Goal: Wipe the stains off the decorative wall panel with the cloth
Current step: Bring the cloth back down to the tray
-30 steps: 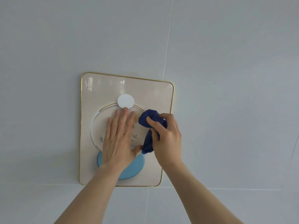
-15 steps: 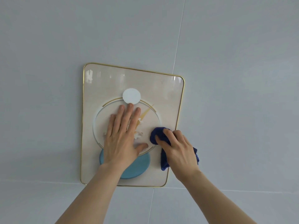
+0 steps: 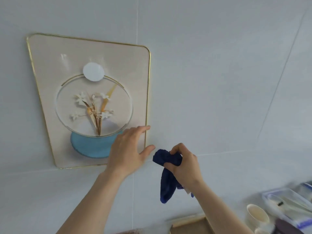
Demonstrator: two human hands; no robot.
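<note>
Item: decorative wall panel (image 3: 50, 68), beige with rounded corners and a thin gold rim, hanging on a pale grey panelled wall (image 3: 219, 73). It is carrying a white disc (image 3: 93, 71), a ring enclosing white flowers (image 3: 94, 107) and a blue half-round shape (image 3: 89, 146) below the ring. No stains are showing at this sharpness.

Item: left hand (image 3: 128, 149), spread open and holding nothing, lying over the panel's lower right corner; the fingertips are crossing the right rim and the thumb is pointing out over bare wall.

Item: right hand (image 3: 184, 164), closing around a dark blue cloth (image 3: 167, 176). The bunched end is sitting just right of the left thumb, off the panel; the loose end is hanging down in front of the wall.

Edges and room: bare wall is running wide to the right of the panel and above it. Vertical seams and one horizontal seam are crossing the wall, the horizontal one passing just below the panel's bottom rim.

Lower right corner: a cream cup (image 3: 256, 215), clear plastic boxes (image 3: 287, 205) and a wooden frame edge (image 3: 189, 223), all blurred.

Writing: none is readable anywhere.
</note>
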